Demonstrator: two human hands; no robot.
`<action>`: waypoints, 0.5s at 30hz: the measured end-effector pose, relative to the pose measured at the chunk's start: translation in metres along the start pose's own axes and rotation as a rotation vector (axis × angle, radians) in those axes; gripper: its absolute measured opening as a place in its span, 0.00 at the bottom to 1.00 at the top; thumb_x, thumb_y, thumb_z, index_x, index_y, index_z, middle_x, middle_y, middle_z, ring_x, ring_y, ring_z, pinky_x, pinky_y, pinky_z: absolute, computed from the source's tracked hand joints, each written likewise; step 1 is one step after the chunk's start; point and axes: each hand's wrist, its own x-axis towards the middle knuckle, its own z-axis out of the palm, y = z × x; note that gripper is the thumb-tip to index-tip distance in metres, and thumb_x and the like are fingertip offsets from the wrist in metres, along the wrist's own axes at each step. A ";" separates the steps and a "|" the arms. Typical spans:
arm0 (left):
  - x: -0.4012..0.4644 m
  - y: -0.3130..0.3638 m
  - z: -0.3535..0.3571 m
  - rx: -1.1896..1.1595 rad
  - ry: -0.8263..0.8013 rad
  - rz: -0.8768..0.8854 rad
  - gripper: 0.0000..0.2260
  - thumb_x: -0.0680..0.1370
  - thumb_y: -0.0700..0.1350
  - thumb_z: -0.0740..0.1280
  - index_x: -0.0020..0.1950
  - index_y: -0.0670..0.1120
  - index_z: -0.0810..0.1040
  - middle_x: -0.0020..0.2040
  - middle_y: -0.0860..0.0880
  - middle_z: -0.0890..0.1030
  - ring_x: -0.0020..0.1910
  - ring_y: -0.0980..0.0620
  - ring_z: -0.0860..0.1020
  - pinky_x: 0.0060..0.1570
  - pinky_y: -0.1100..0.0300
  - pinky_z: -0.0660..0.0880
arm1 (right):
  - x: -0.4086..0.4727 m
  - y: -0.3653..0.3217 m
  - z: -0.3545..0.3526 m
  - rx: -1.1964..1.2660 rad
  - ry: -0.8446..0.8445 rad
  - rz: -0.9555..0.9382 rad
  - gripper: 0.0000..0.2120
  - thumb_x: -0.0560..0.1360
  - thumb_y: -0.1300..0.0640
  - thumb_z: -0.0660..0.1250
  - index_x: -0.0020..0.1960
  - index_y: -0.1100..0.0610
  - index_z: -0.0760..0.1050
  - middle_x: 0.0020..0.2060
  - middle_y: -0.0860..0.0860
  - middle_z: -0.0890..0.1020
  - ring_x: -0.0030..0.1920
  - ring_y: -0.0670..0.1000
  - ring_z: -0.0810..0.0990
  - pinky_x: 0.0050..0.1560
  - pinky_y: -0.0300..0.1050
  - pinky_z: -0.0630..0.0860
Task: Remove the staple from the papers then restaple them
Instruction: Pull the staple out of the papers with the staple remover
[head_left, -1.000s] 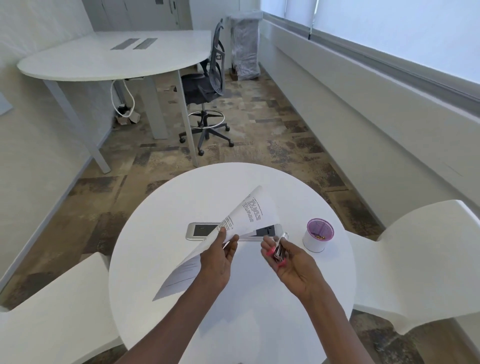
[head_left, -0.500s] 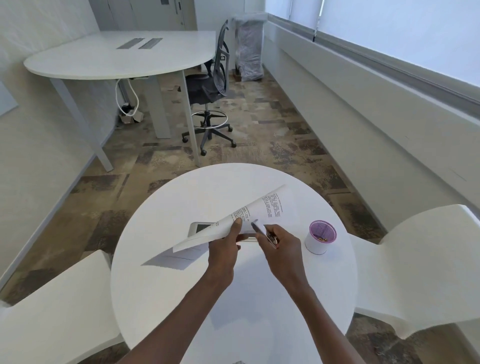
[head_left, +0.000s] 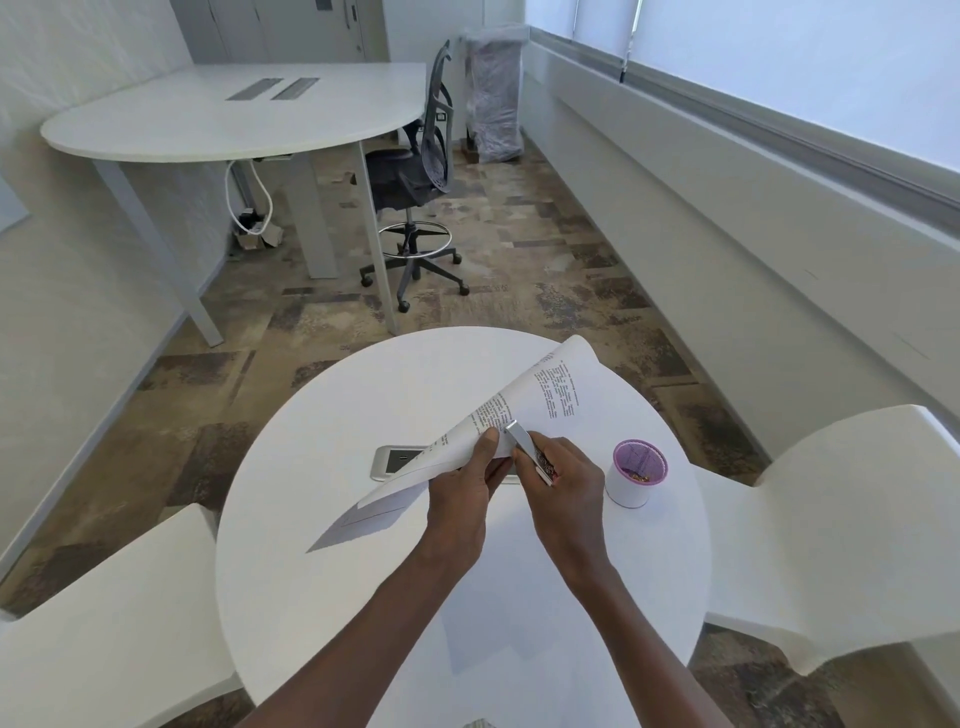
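My left hand (head_left: 460, 499) pinches the papers (head_left: 524, 410) while my right hand (head_left: 563, 483) grips the staple remover (head_left: 524, 447) at the corner; a slipped tip could tear the sheet.

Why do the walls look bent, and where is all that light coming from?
In the head view the wide-angle lens bows the wall and window ledge; daylight from the windows at upper right washes the round table bright, the arms and papers throw soft shadows on it, and the print on the papers is too small to read.
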 end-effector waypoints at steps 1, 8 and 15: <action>0.000 0.000 0.001 -0.008 0.000 0.000 0.21 0.79 0.37 0.69 0.71 0.37 0.72 0.65 0.38 0.79 0.62 0.40 0.80 0.51 0.55 0.82 | 0.001 0.000 -0.001 -0.009 0.005 -0.011 0.06 0.76 0.58 0.70 0.52 0.52 0.83 0.35 0.43 0.80 0.38 0.45 0.77 0.37 0.34 0.70; -0.001 -0.001 0.008 -0.080 0.101 -0.083 0.17 0.77 0.37 0.70 0.65 0.33 0.76 0.61 0.38 0.82 0.56 0.44 0.84 0.44 0.60 0.82 | 0.002 -0.002 -0.002 0.160 -0.026 0.173 0.09 0.77 0.55 0.69 0.41 0.59 0.79 0.27 0.51 0.73 0.32 0.49 0.67 0.34 0.44 0.66; -0.002 0.003 0.010 -0.101 0.071 -0.124 0.15 0.79 0.37 0.68 0.63 0.32 0.77 0.56 0.38 0.84 0.50 0.48 0.86 0.43 0.63 0.82 | 0.009 -0.009 -0.008 0.452 -0.093 0.412 0.13 0.76 0.55 0.69 0.39 0.64 0.78 0.26 0.54 0.66 0.29 0.52 0.63 0.30 0.44 0.63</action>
